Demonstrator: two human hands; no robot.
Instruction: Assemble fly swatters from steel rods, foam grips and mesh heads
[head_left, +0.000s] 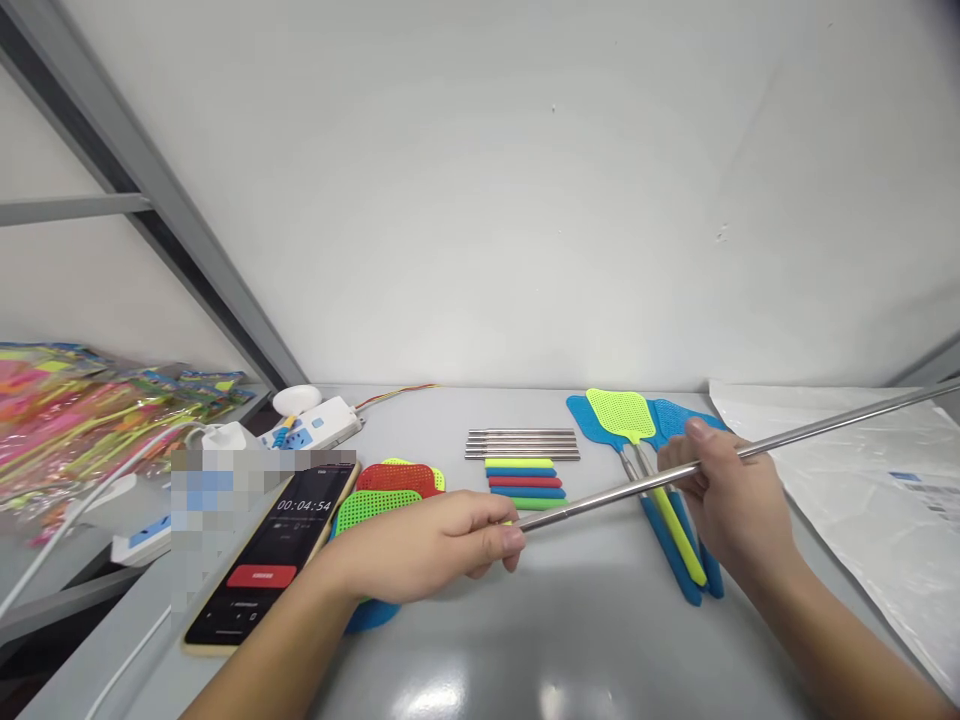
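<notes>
Head view shows us holding a long metal rod (pixel 600 497) slantwise above the grey desk (pixel 555 620), its near end low in our left hand (pixel 431 550) and its far end running up past the right edge of view. Our left fingers are pinched closed around that lower end, where a bit of yellow-green shows; we cannot tell what it belongs to. Our right hand (pixel 731 490) grips the same rod farther along, thumb on top and fingers curled around it.

Behind our left hand lie mesh swatter heads (pixel 382 503) in green, red, yellow and blue, partly covered by our wrist. Between our hands, farther back, we see a row of short metal rods (pixel 523 445) and, just in front of it, a row of coloured handles (pixel 523 483). Beside our right hand, fly swatters (pixel 622 413) in blue and yellow-green overlap, the rod crossing above them. A white plastic sheet (pixel 847 500) lies to the right. On our left we have a phone (pixel 279 540) reading 00:04:54 and a power strip (pixel 319 424).
</notes>
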